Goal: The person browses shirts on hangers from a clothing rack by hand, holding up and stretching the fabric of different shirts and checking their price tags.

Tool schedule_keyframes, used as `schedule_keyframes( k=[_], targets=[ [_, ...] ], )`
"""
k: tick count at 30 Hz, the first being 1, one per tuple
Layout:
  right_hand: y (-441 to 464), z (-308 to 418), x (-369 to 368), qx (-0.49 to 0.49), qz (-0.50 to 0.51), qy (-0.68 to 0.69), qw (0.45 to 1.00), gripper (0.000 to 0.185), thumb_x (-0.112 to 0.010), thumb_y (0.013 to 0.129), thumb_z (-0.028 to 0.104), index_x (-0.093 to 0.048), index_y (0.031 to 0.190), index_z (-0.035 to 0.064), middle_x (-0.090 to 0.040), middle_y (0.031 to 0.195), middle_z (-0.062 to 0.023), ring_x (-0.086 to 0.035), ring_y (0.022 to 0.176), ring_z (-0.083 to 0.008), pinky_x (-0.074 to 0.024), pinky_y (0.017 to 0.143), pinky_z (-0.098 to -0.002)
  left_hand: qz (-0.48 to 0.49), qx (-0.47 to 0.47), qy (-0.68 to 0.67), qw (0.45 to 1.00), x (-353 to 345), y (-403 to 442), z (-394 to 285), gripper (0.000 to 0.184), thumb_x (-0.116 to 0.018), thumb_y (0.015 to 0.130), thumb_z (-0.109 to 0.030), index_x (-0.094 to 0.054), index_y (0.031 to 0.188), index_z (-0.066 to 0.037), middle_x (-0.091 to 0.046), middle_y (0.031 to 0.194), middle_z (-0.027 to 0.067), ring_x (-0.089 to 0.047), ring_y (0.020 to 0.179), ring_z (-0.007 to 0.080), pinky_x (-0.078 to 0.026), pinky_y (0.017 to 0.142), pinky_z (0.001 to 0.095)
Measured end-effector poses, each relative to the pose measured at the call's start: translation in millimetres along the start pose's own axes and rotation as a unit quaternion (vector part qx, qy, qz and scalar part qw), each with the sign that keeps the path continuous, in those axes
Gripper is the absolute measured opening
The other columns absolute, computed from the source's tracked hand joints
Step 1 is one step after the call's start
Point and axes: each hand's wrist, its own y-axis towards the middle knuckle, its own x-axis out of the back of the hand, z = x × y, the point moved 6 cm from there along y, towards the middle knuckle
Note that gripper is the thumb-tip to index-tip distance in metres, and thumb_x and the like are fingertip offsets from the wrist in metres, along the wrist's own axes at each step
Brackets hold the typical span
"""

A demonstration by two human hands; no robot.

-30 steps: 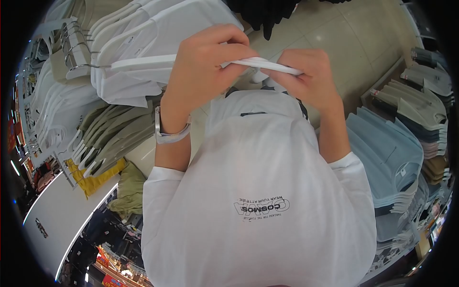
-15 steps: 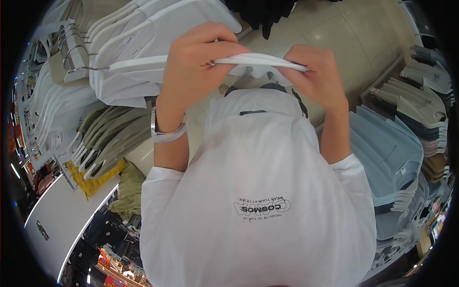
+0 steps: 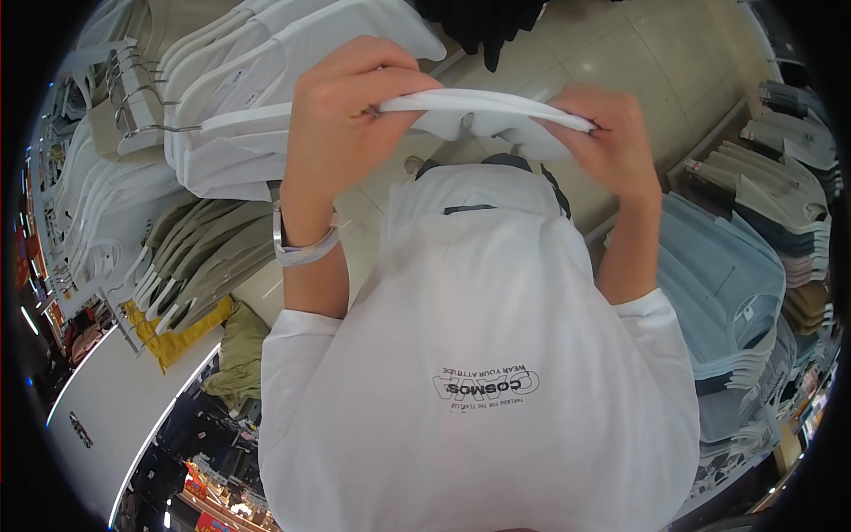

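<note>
A band of white cloth, part of a white shirt [image 3: 479, 105], is stretched between my two hands in front of my chest. My left hand [image 3: 350, 111], with a watch and a pale band at its wrist, pinches one end between thumb and fingers. At the other end my right hand [image 3: 607, 133] grips the cloth the same way. Below the edge, the fabric hangs in loose folds. Right behind my left hand, a white hanger [image 3: 248, 115] carries a white garment on the rail; whether it joins the cloth I hold cannot be seen.
White shirts [image 3: 111, 213] and olive garments [image 3: 208, 244] hang on racks at the left. Light blue shirts [image 3: 709, 275] and other folded-looking stacks hang at the right. Dark garments [image 3: 483, 27] hang at the top. A tiled floor [image 3: 638, 62] lies beyond my hands.
My hands have moved apart, the left one leftward and the right one rightward. More of the white cloth shows stretched between them.
</note>
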Motion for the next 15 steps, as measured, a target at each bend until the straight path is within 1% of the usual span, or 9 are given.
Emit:
schedule_keyframes(
  k=[2, 4, 6, 8, 11, 12, 13, 14, 15],
  targets=[
    [2, -2, 0, 0.005, 0.002, -0.014, 1.0, 0.01, -0.07, 0.077, 0.008, -0.066, 0.075, -0.0001, -0.056, 0.062, -0.0084, -0.048, 0.052, -0.019, -0.0356, 0.048, -0.0298, -0.008, 0.023, -0.006, 1.0, 0, -1, 2, 0.023, -0.068, 0.064, 0.009, -0.072, 0.083, -0.004, -0.064, 0.081, 0.004, -0.059, 0.07, 0.0146, -0.044, 0.058, 0.0241],
    [3, -8, -2, 0.011, 0.003, -0.029, 1.0, 0.011, -0.07, 0.078, 0.009, -0.066, 0.076, -0.0003, -0.057, 0.064, -0.0081, -0.049, 0.054, -0.0174, -0.036, 0.049, -0.0296, -0.064, 0.009, 0.033, 0.997, 9, -3, 3, 0.019, -0.072, 0.067, 0.002, -0.071, 0.085, -0.005, -0.065, 0.082, 0.006, -0.06, 0.071, 0.0199, -0.047, 0.059, 0.0275],
    [1, -37, -4, -0.112, -0.035, 0.044, 0.992, 0.014, -0.067, 0.082, 0.012, -0.066, 0.076, -0.001, -0.059, 0.066, -0.0069, -0.051, 0.058, -0.0139, -0.0375, 0.052, -0.0284, -0.104, 0.004, 0.053, 0.993, 16, -9, 4, 0.018, -0.072, 0.068, 0.002, -0.07, 0.086, -0.004, -0.065, 0.083, 0.0068, -0.06, 0.071, 0.0202, -0.047, 0.061, 0.0274],
    [3, -59, -11, -0.131, -0.05, 0.038, 0.989, 0.014, -0.066, 0.083, 0.012, -0.066, 0.079, -0.0011, -0.06, 0.068, -0.0067, -0.053, 0.06, -0.0132, -0.0396, 0.054, -0.0276, -0.144, -0.001, 0.075, 0.987, 25, -23, 6, 0.018, -0.071, 0.07, 0.003, -0.07, 0.087, -0.003, -0.066, 0.083, 0.0075, -0.061, 0.072, 0.0205, -0.048, 0.063, 0.0273],
    [8, -95, -19, -0.13, -0.105, 0.02, 0.986, 0.013, -0.065, 0.084, 0.012, -0.066, 0.086, -0.0007, -0.061, 0.073, -0.0069, -0.057, 0.065, -0.0133, -0.0437, 0.06, -0.0263, -0.181, -0.009, -0.001, 0.983, 29, -53, 17, 0.015, -0.069, 0.071, 0.005, -0.068, 0.085, -0.001, -0.066, 0.082, 0.0088, -0.061, 0.072, 0.0202, -0.048, 0.066, 0.027],
    [10, -100, -20, -0.108, -0.143, 0.012, 0.984, 0.013, -0.065, 0.084, 0.012, -0.067, 0.089, -0.0002, -0.062, 0.076, -0.0073, -0.059, 0.067, -0.0142, -0.0458, 0.062, -0.0257, -0.213, 0.017, -0.012, 0.977, 30, -66, 25, 0.01, -0.067, 0.073, 0.006, -0.066, 0.082, 0.001, -0.066, 0.081, 0.0087, -0.06, 0.072, 0.0201, -0.047, 0.065, 0.027],
    [13, -103, -24, -0.099, -0.131, 0.015, 0.986, 0.013, -0.065, 0.084, 0.012, -0.067, 0.089, -0.0002, -0.062, 0.076, -0.0073, -0.059, 0.067, -0.0142, -0.0458, 0.062, -0.0257, -0.248, 0.045, -0.02, 0.968, 34, -81, 33, 0.006, -0.066, 0.075, 0.006, -0.065, 0.08, 0.002, -0.066, 0.08, 0.0085, -0.06, 0.071, 0.0201, -0.047, 0.065, 0.0269],
    [14, -108, -23, -0.11, -0.154, 0.019, 0.982, 0.013, -0.065, 0.084, 0.011, -0.066, 0.092, 0.0002, -0.064, 0.08, -0.0075, -0.06, 0.069, -0.0145, -0.0467, 0.064, -0.0255, -0.26, 0.05, -0.008, 0.964, 36, -96, 40, 0.006, -0.066, 0.075, 0.006, -0.065, 0.08, 0.002, -0.066, 0.08, 0.0085, -0.06, 0.071, 0.0201, -0.047, 0.065, 0.0269],
    [15, -112, -23, -0.121, -0.176, 0.024, 0.977, 0.014, -0.065, 0.085, 0.011, -0.066, 0.094, 0.0007, -0.065, 0.084, -0.0078, -0.061, 0.072, -0.0148, -0.0476, 0.066, -0.0253, -0.3, 0.104, 0.042, 0.947, 42, -114, 51, 0.005, -0.065, 0.077, 0.005, -0.065, 0.081, 0.002, -0.065, 0.08, 0.0083, -0.06, 0.073, 0.02, -0.047, 0.067, 0.0272]
  ],
)
